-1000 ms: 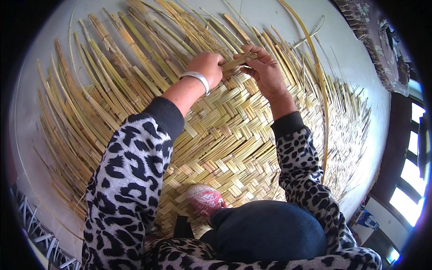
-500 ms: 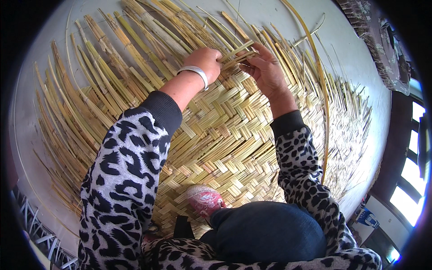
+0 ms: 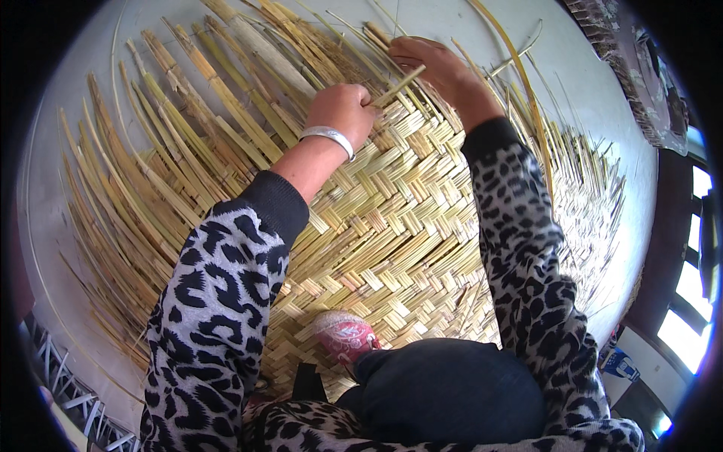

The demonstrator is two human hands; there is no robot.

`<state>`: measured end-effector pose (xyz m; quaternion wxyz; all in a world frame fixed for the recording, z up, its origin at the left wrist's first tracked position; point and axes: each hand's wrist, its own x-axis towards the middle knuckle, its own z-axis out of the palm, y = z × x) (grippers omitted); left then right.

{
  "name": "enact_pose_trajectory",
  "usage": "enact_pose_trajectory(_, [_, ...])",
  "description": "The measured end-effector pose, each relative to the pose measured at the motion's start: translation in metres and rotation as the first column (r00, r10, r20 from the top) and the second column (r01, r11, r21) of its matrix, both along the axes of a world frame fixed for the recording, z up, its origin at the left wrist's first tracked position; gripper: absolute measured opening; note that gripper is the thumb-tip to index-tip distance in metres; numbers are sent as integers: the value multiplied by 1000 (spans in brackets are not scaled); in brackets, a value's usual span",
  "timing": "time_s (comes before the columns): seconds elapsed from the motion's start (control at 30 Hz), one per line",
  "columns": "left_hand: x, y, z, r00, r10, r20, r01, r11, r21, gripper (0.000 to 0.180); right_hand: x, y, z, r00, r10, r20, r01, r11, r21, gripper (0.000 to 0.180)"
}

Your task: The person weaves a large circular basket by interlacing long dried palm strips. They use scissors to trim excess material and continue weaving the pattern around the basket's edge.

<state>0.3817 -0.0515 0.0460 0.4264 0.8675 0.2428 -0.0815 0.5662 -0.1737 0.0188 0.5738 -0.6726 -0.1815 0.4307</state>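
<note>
My left hand (image 3: 340,114), with a silver bangle at the wrist, is closed at the working edge of a woven reed mat (image 3: 392,226). A pale flat reed strip (image 3: 401,85) sticks out from its fingers toward the upper right. Farther out and to the right, my right hand (image 3: 444,71) reaches over the loose ends, back of the hand up. Its fingers point left and bend over a brownish reed strip (image 3: 376,34); the thumb and fingertips are partly hidden. The mat has a zigzag weave.
Long unwoven reeds (image 3: 199,113) fan out at the far left. A thin curved cane (image 3: 531,83) arcs across the right side. My pink shoe (image 3: 345,336) rests on the mat. Grey floor (image 3: 98,45) surrounds it, with a fringed patterned cloth (image 3: 629,64) at the upper right.
My right hand has left the strip it was handling beside my left hand and moved up and outward, over another strip. The left hand has stayed nearly in place, still closed.
</note>
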Motion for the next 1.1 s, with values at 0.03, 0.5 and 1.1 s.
enact_pose_trajectory(0.03, [-1,-2,-1,998,55,27,-55,998,-11,21,4,10,-9,983,130,127,-136,990,40,46])
enact_pose_trajectory(0.5, [-9,-25,-31,805,562,189,-522,823,-224,19,-2,46,-7,956,114,-269,-117,993,3,43])
enact_pose_trajectory(1.1, [-14,-21,-13,955,159,249,-180,981,66,23,15,45,-13,931,204,-303,-217,976,-10,47])
